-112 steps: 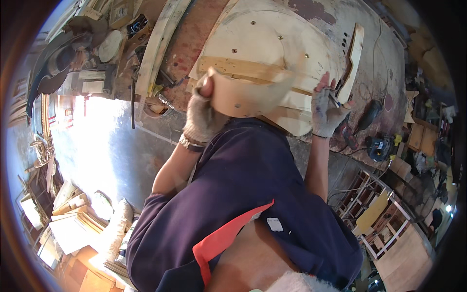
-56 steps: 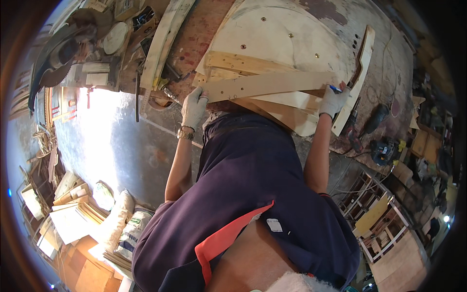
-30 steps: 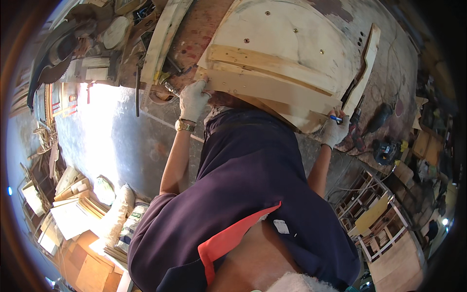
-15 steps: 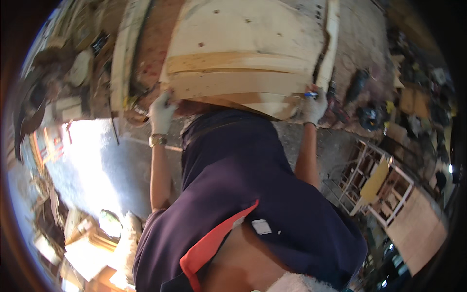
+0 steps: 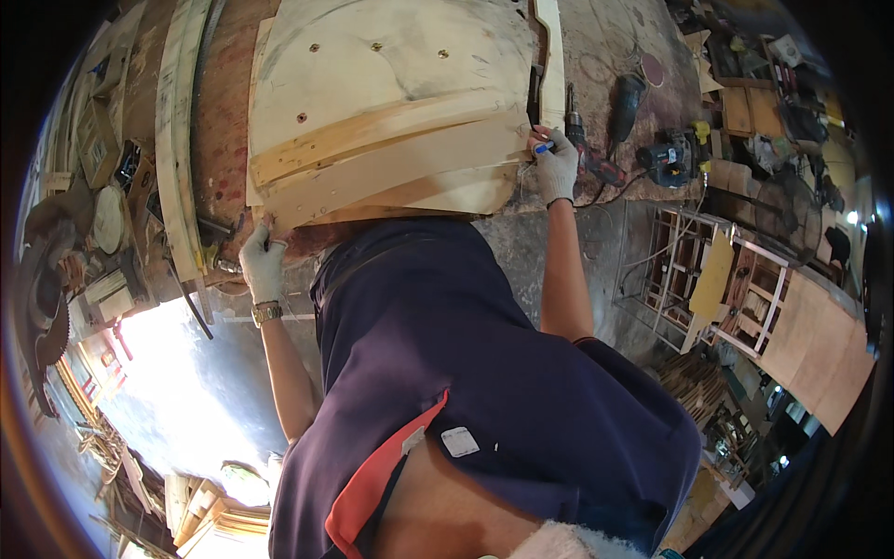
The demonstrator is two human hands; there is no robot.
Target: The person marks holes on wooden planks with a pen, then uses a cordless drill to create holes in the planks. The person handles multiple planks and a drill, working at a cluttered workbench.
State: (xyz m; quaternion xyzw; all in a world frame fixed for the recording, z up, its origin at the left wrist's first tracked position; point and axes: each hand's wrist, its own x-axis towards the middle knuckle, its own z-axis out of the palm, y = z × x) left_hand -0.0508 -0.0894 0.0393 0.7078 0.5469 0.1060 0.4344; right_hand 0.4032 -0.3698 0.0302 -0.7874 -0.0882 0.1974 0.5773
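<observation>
A thin, pale curved wooden strip (image 5: 372,172) lies across the near part of a large pale board (image 5: 400,70) on the workbench. My left hand (image 5: 264,265), in a white glove, has its fingertips closed at the strip's left end. At the opposite end, my gloved right hand (image 5: 557,168) grips a blue pen (image 5: 544,147) between its fingers, close to the strip's tip. Several small metal-lined holes dot the board. Behind my right hand stands a narrow wooden piece (image 5: 551,65) with a wavy edge, along the board's right side.
Right of the board lie a cordless drill (image 5: 596,160), a dark power tool (image 5: 626,107) and a jigsaw (image 5: 666,160). Long wooden strips (image 5: 179,140) run along the left. A circular saw blade (image 5: 54,335) shows at far left, and a white metal frame rack (image 5: 684,265) stands at right.
The whole view has shifted, so board and hands appear further left and the picture is sharper. The strip and board look tilted, left end lower. Both hands remain at the strip's ends.
</observation>
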